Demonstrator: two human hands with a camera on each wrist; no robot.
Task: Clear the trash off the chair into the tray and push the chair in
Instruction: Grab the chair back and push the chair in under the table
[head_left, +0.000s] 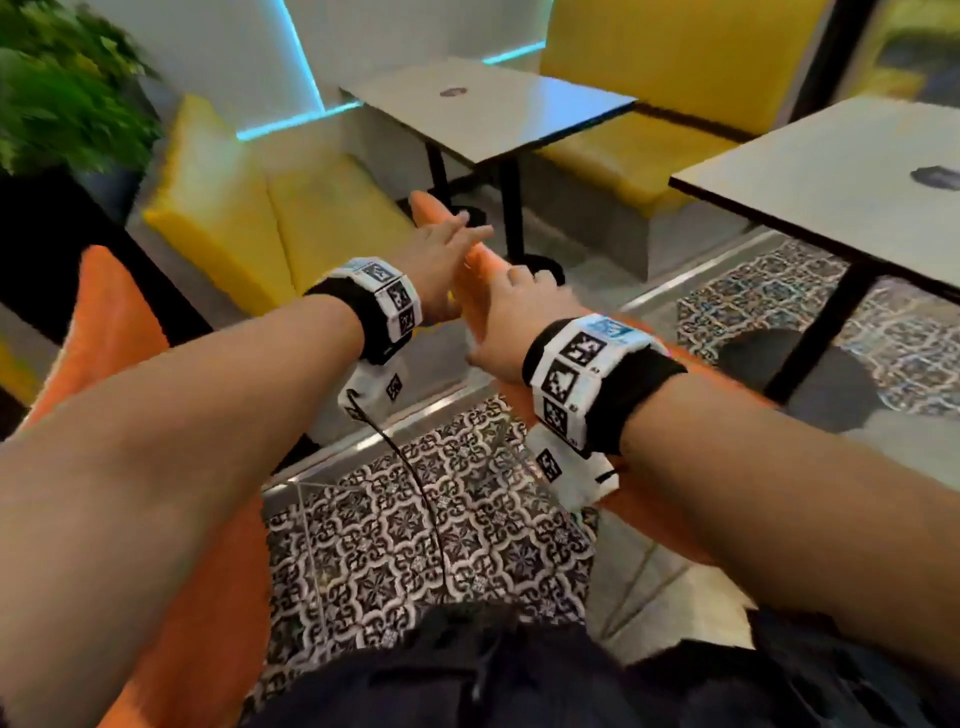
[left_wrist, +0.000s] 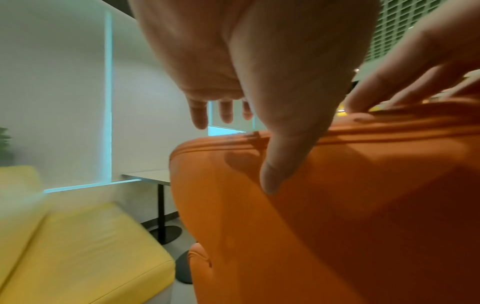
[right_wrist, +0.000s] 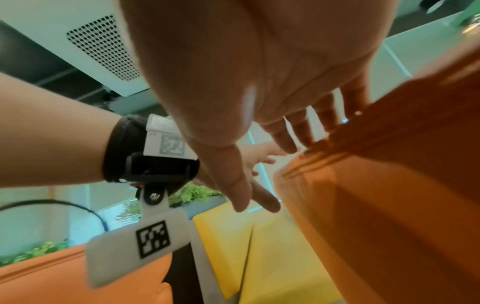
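The orange chair (head_left: 480, 270) stands in the aisle directly ahead of the person, its padded backrest top edge running away from the camera toward the black pedestal of a grey table (head_left: 493, 111). The left hand (head_left: 441, 249) lies along that top edge with fingers extended and relaxed; in the left wrist view its thumb presses the backrest face while the fingers hang straight past the edge, gripping nothing. The right hand (head_left: 511, 317) rests nearer on the same edge, fingers straight with tips touching the upholstery seam, also holding nothing. A second orange chair (head_left: 111, 322) stands at left. Yellow bench seating (head_left: 311, 208) lines the white wall behind, which carries cyan light strips. A second grey table (head_left: 831, 171) stands at right. The floor (head_left: 415, 519) is patterned black-and-white tile. A green plant (head_left: 57, 83) occupies the upper left corner.
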